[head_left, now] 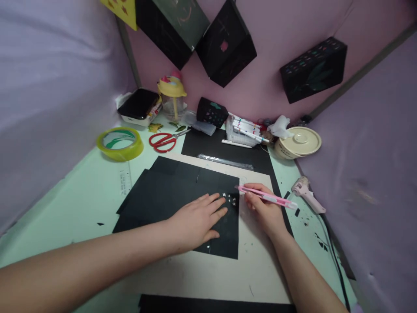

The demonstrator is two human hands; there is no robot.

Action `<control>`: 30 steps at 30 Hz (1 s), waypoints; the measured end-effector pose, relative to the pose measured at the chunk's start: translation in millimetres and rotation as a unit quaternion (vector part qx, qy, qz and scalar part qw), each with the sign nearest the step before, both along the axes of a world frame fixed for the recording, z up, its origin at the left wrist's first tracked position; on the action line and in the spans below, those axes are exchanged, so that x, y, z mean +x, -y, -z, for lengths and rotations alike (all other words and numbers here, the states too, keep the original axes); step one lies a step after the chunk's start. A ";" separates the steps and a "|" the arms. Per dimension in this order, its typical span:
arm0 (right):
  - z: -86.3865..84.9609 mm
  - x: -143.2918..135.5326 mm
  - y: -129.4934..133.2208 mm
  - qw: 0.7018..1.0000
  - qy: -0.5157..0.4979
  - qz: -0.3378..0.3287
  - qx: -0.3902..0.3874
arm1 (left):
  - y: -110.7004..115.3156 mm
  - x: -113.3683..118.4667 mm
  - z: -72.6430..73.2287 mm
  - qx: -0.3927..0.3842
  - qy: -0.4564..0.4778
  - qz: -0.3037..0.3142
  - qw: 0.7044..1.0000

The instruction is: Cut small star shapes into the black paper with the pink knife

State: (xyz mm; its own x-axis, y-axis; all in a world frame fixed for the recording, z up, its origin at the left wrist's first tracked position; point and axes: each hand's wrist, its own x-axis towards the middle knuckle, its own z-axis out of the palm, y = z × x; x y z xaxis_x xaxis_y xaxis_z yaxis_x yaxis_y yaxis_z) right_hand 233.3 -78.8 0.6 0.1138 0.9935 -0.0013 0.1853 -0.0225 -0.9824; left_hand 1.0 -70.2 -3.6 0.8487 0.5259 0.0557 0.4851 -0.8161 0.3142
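Observation:
My left hand [198, 221] lies flat with its fingers spread on a sheet of black paper [169, 187]. Just past its fingertips, several small star and triangle cut-outs show white near the paper's right edge. Held in my right hand [265, 213] is a pink craft knife [267, 196], its tip pointing left at the black paper's right edge. Whether the tip touches the paper I cannot tell. Under the black paper is a pale board [257, 269], with tiny scraps on it.
Red-handled scissors [163, 142], a roll of yellow-green tape [120, 144] and a clear ruler [124, 179] lie left. Markers [246, 128] and a lidded bowl [298, 142] stand at the back. Right is a pink glue gun [308, 194] with a cord. Black boxes [226, 45] hang above.

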 end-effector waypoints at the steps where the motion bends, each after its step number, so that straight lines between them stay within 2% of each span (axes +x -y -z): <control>1: -3.7 1.3 0.0 1.000 -0.002 0.007 0.005 | -0.1 3.3 -1.6 0.004 -0.016 0.000 1.000; 4: -18.5 5.2 3.5 1.000 -0.015 0.004 0.004 | -0.9 20.3 -7.1 0.016 -0.074 -0.029 0.997; 9: -42.2 5.4 14.5 1.000 0.004 -0.005 0.007 | 4.5 68.7 -8.0 0.045 -0.107 -0.153 0.981; 12: -45.8 0.0 15.8 1.000 0.011 0.010 0.014 | 9.7 92.7 -9.3 0.052 -0.110 -0.208 0.971; 14: -44.1 -4.5 13.0 0.999 0.009 0.027 0.017 | 8.8 96.2 -15.5 0.051 -0.102 -0.216 0.970; 17: -39.4 -10.2 4.6 0.999 0.006 0.050 0.013 | -4.1 77.7 -31.0 0.043 -0.077 -0.182 0.979; 19: -35.8 -13.5 -2.6 0.998 0.001 0.063 0.014 | -19.0 54.5 -39.5 0.042 -0.052 -0.130 0.989; 21: -31.1 -17.5 -10.0 0.997 -0.001 0.073 0.017 | -35.3 30.7 -41.4 0.051 -0.033 -0.082 0.995; 23: -24.7 -22.7 -16.7 0.997 0.004 0.071 0.016 | -48.9 12.5 -35.0 0.055 -0.022 -0.041 0.997; 26: -12.4 -31.2 -23.1 0.997 0.044 0.068 0.009 | -59.9 -0.6 -15.9 0.053 0.004 0.005 0.999; 30: 2.5 -36.9 -24.6 0.987 0.140 0.068 0.045 | -62.2 -2.9 3.7 0.051 0.058 0.003 0.997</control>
